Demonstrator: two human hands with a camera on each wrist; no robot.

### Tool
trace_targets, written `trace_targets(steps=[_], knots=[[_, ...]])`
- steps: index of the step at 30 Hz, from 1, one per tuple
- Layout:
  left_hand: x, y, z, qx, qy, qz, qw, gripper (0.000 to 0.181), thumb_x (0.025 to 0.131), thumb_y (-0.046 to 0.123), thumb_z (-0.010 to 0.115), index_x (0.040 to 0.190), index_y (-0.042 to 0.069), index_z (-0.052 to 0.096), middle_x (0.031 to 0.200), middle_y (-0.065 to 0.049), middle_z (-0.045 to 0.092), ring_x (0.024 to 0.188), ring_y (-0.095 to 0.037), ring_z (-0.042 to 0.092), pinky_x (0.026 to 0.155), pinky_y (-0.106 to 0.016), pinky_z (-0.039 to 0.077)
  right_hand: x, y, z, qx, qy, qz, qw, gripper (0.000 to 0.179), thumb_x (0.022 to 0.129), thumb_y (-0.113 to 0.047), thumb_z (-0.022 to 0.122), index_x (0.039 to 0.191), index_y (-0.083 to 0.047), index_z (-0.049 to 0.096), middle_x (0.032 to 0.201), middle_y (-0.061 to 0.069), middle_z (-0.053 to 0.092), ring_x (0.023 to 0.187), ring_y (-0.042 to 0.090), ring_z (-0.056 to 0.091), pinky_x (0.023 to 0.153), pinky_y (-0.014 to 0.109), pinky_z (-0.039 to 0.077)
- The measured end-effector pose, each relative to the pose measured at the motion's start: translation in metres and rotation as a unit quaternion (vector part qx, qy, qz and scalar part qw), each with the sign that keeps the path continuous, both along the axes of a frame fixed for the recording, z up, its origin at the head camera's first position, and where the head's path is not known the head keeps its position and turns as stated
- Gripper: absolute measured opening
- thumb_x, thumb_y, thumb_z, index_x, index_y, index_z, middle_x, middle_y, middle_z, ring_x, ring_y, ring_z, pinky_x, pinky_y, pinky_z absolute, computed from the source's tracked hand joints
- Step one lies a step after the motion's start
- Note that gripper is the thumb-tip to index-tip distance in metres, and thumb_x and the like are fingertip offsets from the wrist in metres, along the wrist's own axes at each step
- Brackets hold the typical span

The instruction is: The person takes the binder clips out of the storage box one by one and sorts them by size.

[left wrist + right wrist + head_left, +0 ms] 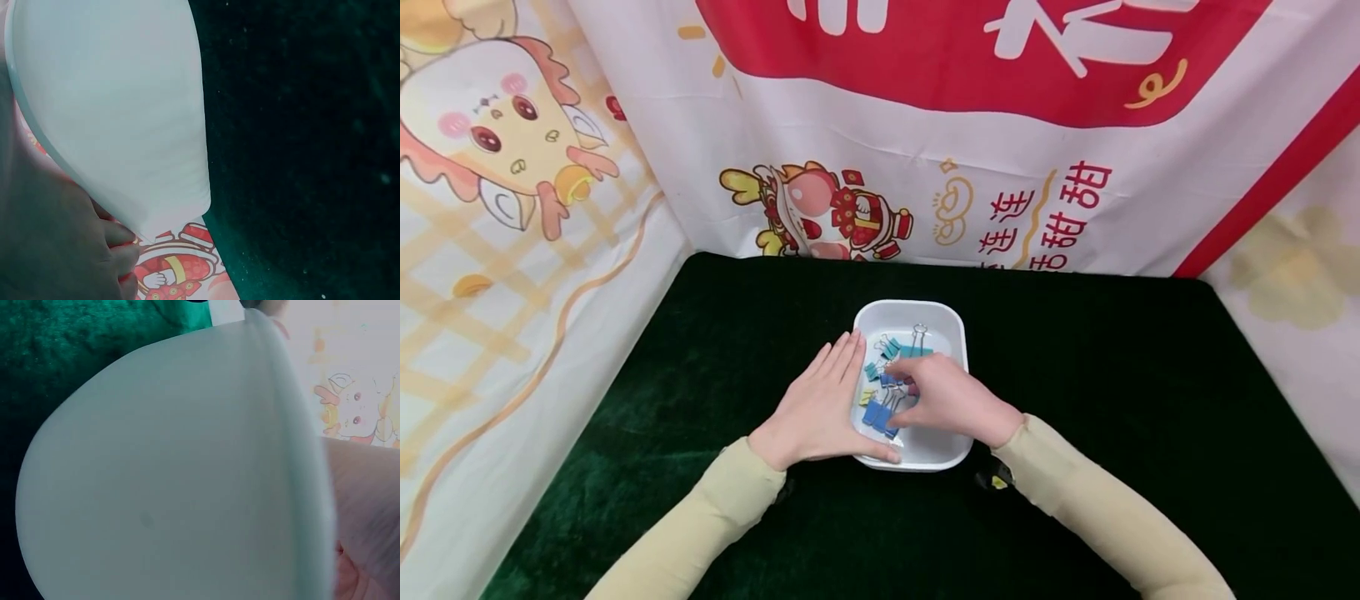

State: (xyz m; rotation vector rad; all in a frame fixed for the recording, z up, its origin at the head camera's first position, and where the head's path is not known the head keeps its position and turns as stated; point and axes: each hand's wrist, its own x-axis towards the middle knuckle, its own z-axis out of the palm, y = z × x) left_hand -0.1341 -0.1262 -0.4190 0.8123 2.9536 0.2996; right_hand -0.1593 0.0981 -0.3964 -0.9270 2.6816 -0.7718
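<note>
In the head view, a white plastic tray (925, 454) holds several binder clips. Blue clips (880, 416) lie at its near left, teal clips (890, 347) farther back, and a small yellow clip (867, 397) by the left wall. My left hand (820, 408) rests along the tray's left rim, fingers straight, thumb across the near corner. My right hand (951, 398) reaches in over the right rim; its thumb and fingertips stand apart around the clips in the middle and hide some of them. Both wrist views mostly show the outside of the tray's wall (119, 112).
Dark green cloth (1112, 358) covers the table around the tray. A printed white and red curtain (925, 150) hangs behind the far edge, and more patterned cloth (550, 275) stands at the left side.
</note>
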Motion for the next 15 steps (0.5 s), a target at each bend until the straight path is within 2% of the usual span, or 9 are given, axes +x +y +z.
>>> trace_targets(steps=[5, 11, 15], knots=[[-0.0003, 0.0004, -0.0007, -0.005, -0.007, 0.005, 0.9999, 0.150, 0.058, 0.106, 0.040, 0.163, 0.004, 0.008, 0.169, -0.010, 0.000, 0.154, -0.021, -0.006, 0.123, -0.038, -0.001, -0.0014, -0.0031, -0.0051, 0.005, 0.007, -0.012, 0.9999, 0.051, 0.079, -0.033, 0.090, 0.118, -0.004, 0.074, 0.103, 0.005, 0.075, 0.084, 0.014, 0.068, 0.073, 0.027, 0.057], [-0.0005, 0.0012, -0.0015, -0.004, -0.007, 0.003, 1.0000, 0.150, 0.058, 0.106, 0.041, 0.163, 0.005, 0.004, 0.169, -0.011, 0.000, 0.154, -0.022, -0.006, 0.123, -0.038, -0.001, -0.0046, -0.0023, -0.0074, 0.009, -0.013, -0.038, 0.9992, 0.017, 0.092, -0.027, 0.079, 0.100, -0.012, 0.078, 0.083, -0.008, 0.071, 0.070, 0.000, 0.063, 0.062, 0.021, 0.054], [-0.0001, 0.0003, -0.0017, 0.000, -0.003, 0.003, 1.0000, 0.150, 0.059, 0.106, 0.041, 0.163, 0.003, 0.006, 0.169, -0.011, 0.001, 0.154, -0.022, -0.005, 0.123, -0.038, 0.000, -0.0057, -0.0003, -0.0047, -0.015, -0.013, -0.029, 0.9994, 0.009, 0.095, -0.022, 0.075, 0.091, -0.015, 0.075, 0.079, -0.010, 0.069, 0.067, 0.002, 0.064, 0.060, 0.023, 0.055]])
